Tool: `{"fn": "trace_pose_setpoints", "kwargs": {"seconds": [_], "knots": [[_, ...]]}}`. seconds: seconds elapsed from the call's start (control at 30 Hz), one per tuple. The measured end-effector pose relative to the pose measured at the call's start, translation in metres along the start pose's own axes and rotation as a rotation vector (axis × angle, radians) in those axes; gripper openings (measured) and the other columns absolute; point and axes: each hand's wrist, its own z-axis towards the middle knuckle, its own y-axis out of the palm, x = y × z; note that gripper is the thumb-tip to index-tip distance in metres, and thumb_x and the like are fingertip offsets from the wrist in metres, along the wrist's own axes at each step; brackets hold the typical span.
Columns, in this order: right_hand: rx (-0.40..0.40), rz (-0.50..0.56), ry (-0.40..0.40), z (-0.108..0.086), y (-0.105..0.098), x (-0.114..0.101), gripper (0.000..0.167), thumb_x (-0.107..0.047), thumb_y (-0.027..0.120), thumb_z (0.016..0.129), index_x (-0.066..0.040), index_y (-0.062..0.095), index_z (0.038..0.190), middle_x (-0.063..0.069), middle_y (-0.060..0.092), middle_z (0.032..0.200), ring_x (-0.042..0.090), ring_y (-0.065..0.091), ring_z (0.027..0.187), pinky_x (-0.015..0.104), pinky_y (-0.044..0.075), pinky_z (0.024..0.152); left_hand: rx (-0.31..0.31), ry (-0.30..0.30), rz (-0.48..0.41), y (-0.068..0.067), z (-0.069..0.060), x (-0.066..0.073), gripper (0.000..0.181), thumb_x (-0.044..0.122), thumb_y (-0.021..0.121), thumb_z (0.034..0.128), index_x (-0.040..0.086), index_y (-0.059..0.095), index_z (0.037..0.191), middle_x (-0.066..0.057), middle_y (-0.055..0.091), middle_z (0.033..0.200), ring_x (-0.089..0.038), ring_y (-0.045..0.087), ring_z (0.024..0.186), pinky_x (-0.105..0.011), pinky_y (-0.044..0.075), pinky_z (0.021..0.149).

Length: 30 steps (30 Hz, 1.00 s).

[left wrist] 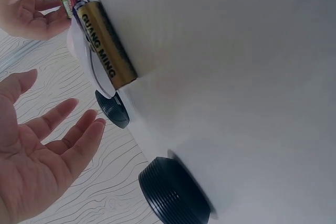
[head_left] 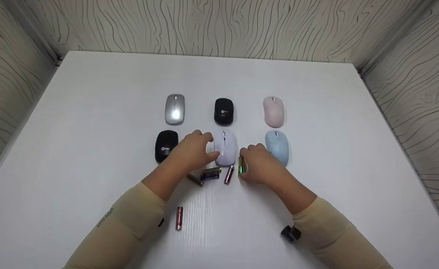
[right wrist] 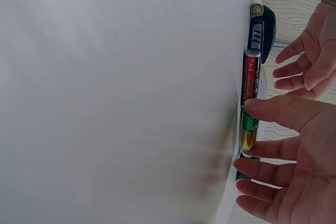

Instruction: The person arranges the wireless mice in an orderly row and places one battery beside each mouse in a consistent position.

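Right wrist — fingers [right wrist: 275, 149] pinch a shiny, cylindrical green-gold battery [right wrist: 249, 132].

2 bare hands [head_left: 194, 151], 2 beige sleeves [head_left: 133, 209], dark lettering [head_left: 105, 218], black wrist device [head_left: 290, 234]

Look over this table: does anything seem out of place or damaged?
One red battery lies by itself near the left sleeve, which looks odd because the other batteries are grouped nearer the lavender mouse. I see nothing spilled or damaged.
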Motion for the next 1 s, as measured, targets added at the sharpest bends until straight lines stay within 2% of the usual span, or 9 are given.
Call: {"fn": "trace_pose_setpoints", "kwargs": {"seconds": [0.27,0.4,0.53,0.77,1.0], "knots": [[0.06,0.042,-0.022,0.0,-0.014,0.01,0.05,-0.029,0.075,0.072,-0.006,0.057,0.112,0.007,0.057,0.094,0.025,0.046,0.092,0.038,0.042,0.08,-0.016,-0.004,0.013,-0.006,0.005,0.002,0.049,0.04,0.058,0.084,0.011,0.053,0.124,-0.012,0.053,0.113,-0.026,0.054,0.101,-0.039,0.045,0.085],[0.118,0.071,-0.032,0.001,-0.026,0.02,0.046,-0.026,0.075,0.072,-0.006,0.058,0.109,0.009,0.058,0.094,0.026,0.046,0.092,0.038,0.042,0.079,-0.01,0.004,0.012,-0.012,0.012,0.003,0.051,0.04,0.058,0.0846,0.011,0.051,0.126,-0.012,0.053,0.115,-0.025,0.053,0.101,-0.038,0.045,0.084],[0.15,0.12,-0.008,0.007,-0.04,0.032,0.044,-0.024,0.074,0.073,-0.005,0.058,0.109,0.012,0.059,0.096,0.027,0.045,0.093,0.04,0.043,0.078,0.005,0.028,-0.005,-0.021,0.021,0.006,0.051,0.039,0.057,0.0856,0.01,0.05,0.126,-0.012,0.052,0.117,-0.024,0.053,0.103,-0.037,0.044,0.087],[0.173,0.156,0.103,0.022,-0.065,0.061,0.05,-0.025,0.073,0.075,-0.008,0.054,0.118,0.01,0.055,0.106,0.026,0.041,0.101,0.044,0.047,0.078,0.029,0.036,-0.05,-0.03,0.045,0.025,0.049,0.039,0.057,0.0867,0.011,0.051,0.126,-0.01,0.051,0.119,-0.021,0.051,0.108,-0.034,0.042,0.091],[0.229,0.12,0.133,0.038,-0.08,0.098,0.052,-0.026,0.073,0.075,-0.009,0.053,0.12,0.01,0.057,0.104,0.027,0.042,0.098,0.045,0.045,0.078,0.065,0.057,0.007,-0.03,0.074,0.053,0.048,0.04,0.056,0.0874,0.013,0.05,0.126,-0.008,0.05,0.121,-0.021,0.05,0.11,-0.033,0.043,0.092]]}}
